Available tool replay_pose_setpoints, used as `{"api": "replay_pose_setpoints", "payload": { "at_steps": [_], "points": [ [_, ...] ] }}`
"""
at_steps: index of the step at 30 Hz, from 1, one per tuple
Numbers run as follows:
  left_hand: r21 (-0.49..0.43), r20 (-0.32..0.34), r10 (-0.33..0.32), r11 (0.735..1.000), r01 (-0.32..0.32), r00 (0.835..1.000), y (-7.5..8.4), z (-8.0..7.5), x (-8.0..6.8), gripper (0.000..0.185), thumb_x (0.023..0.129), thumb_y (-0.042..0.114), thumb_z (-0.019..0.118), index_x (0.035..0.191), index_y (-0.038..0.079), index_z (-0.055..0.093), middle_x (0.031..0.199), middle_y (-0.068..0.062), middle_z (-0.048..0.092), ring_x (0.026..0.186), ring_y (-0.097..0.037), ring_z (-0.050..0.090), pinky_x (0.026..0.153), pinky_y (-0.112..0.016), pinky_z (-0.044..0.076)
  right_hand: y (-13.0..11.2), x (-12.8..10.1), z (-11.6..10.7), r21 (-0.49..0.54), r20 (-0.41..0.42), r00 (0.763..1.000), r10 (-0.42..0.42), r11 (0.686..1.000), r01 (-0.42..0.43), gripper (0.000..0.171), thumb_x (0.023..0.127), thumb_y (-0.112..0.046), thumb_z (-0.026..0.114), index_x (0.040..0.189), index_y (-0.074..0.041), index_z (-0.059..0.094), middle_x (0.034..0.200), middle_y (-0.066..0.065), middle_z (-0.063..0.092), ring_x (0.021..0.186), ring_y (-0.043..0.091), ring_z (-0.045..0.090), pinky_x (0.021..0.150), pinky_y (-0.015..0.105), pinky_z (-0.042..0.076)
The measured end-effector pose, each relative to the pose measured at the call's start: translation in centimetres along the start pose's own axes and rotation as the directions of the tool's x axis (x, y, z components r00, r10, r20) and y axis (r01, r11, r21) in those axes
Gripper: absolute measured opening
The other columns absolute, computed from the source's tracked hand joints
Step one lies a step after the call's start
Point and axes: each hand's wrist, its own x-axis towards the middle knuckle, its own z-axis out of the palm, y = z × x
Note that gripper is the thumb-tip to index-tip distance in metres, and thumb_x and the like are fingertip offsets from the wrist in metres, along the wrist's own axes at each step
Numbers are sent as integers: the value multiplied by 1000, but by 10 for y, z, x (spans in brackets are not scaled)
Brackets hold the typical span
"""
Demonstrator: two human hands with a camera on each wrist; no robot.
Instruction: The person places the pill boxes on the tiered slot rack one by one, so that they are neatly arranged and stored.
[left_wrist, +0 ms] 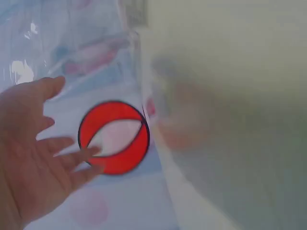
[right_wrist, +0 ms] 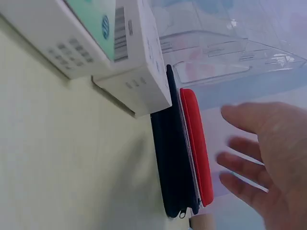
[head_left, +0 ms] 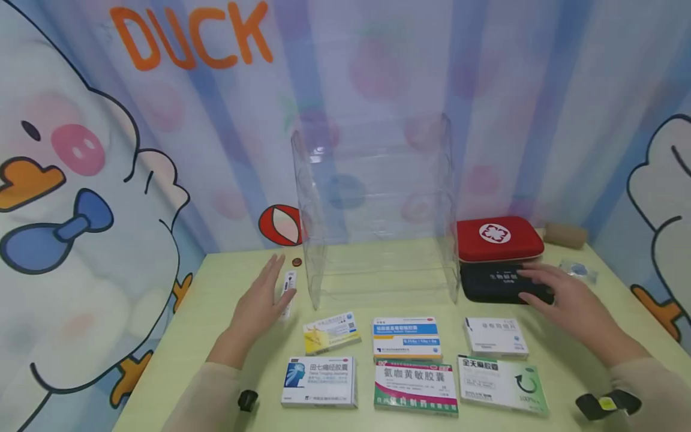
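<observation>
Listing the items reached for at this moment, with handling notes.

Black zip case (head_left: 504,283): set at the right of the worktop (head_left: 227,282), far of the medicine boxes and just right of the clear rack (head_left: 378,222). A red first-aid case (head_left: 499,238) lies behind it, touching or overlapping its far edge; in the right-wrist view the two are seen edge-on, pressed together. The right hand (head_left: 561,297) is laid over the black case's near right corner with fingers extended and relaxed, nothing gripped. The case is judged semi-rigid, light to moderate in weight, with a matte fabric skin that should not slip. It would best be taken by its long edges, thumb under the near edge and fingers on top; the red case may shift if the black one is dragged.

White test cassette (head_left: 288,290): a thin flat strip lying left of the rack's near left foot, beside the left hand (head_left: 259,303). That hand is released, fingers straight and spread, hovering at or just touching the strip; contact cannot be told. The strip is judged very light, stiff and smooth, hard to lift off flat; a pinch on its long sides is advised.

Other stock: six medicine boxes in two rows at the near side, among them a yellow-and-white box (head_left: 331,332) and a green-banded box (head_left: 416,387). A small brown disc (head_left: 296,261) sits far of the cassette.
</observation>
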Motion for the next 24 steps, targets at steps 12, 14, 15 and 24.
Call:
{"api": "replay_pose_setpoints", "payload": {
  "at_steps": [12,14,15,24],
  "points": [
    [-552,71,8,833,33,997,24,14,41,61,105,18,60,160,15,34,156,-16,46,134,-37,56,111,-57,46,3,-19,4,240,393,920,1,965,-103,52,87,-44,82,125,-11,71,114,2,69,86,12,57,68,23,49],
    [-554,73,15,832,28,997,20,14,42,61,105,19,60,160,15,34,154,-17,46,134,-37,57,111,-57,46,3,-18,4,247,399,917,-2,963,-105,46,87,-41,82,121,-11,73,108,1,69,85,12,56,67,24,49],
    [-557,75,19,830,26,997,19,14,43,62,105,20,61,160,15,34,153,-18,47,134,-36,57,110,-57,46,3,-18,4,247,404,915,2,963,-111,43,87,-40,82,118,-11,73,106,0,69,85,12,57,68,23,49],
    [-632,89,65,775,6,994,11,21,43,63,104,16,63,160,15,35,149,-20,44,132,-38,58,93,-40,60,4,-15,-13,271,321,943,84,946,-176,30,90,-34,81,114,-17,75,109,2,73,92,14,64,73,22,54]
  ]
}}
